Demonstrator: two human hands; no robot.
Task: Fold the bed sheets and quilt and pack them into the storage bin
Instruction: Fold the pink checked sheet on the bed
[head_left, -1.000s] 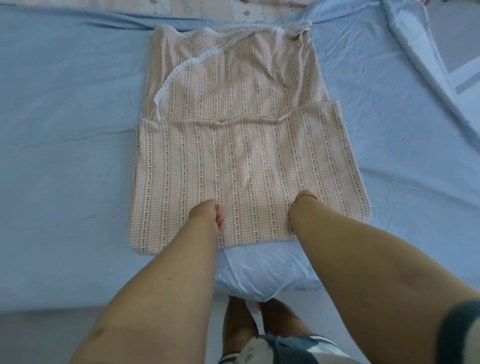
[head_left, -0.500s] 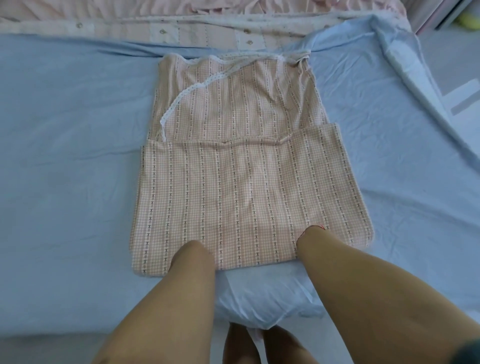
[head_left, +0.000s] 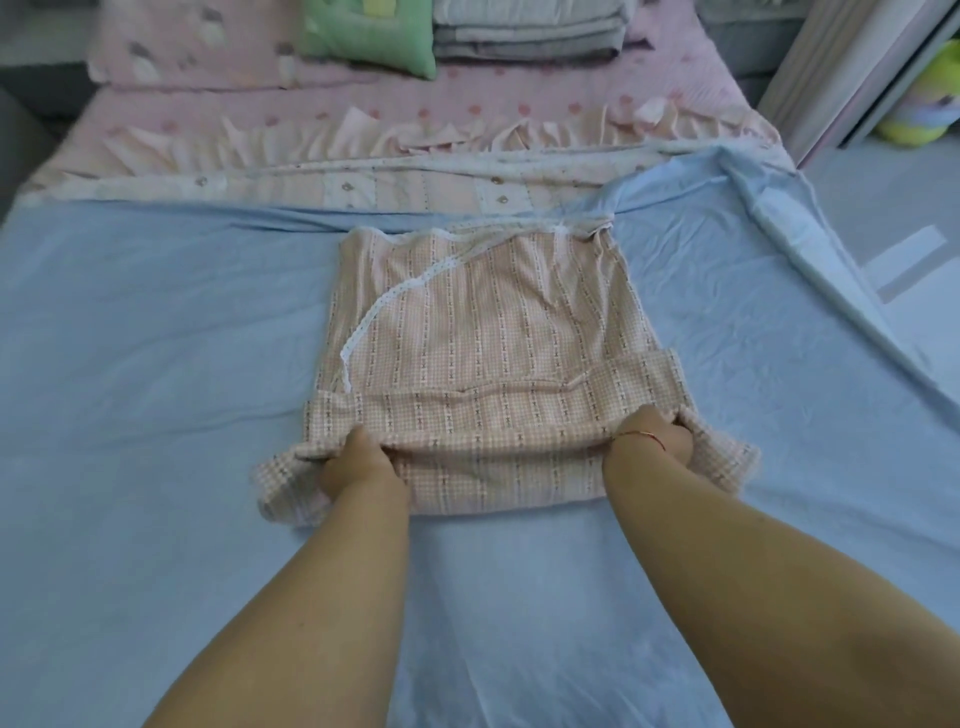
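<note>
A pink checked sheet (head_left: 483, 338) with a white lace trim lies partly folded on the light blue bed sheet (head_left: 156, 364). Its near edge is lifted and rolled over toward the far end. My left hand (head_left: 358, 457) grips that raised edge on the left side. My right hand (head_left: 657, 431), with a thin red string at the wrist, grips the edge on the right side. Both sets of fingers are tucked under the cloth and hidden.
A pink quilt with ruffles (head_left: 415, 119) covers the far end of the bed. On it lie a green pillow (head_left: 369, 36) and a stack of folded grey bedding (head_left: 524, 31). The bed's right edge drops to the floor, where a yellow-green toy (head_left: 924, 104) sits.
Both hands took hold of the pink sheet's near edge and carried it away from me, folding it over. The view rose, bringing the pink quilt, pillow and grey stack into sight.
</note>
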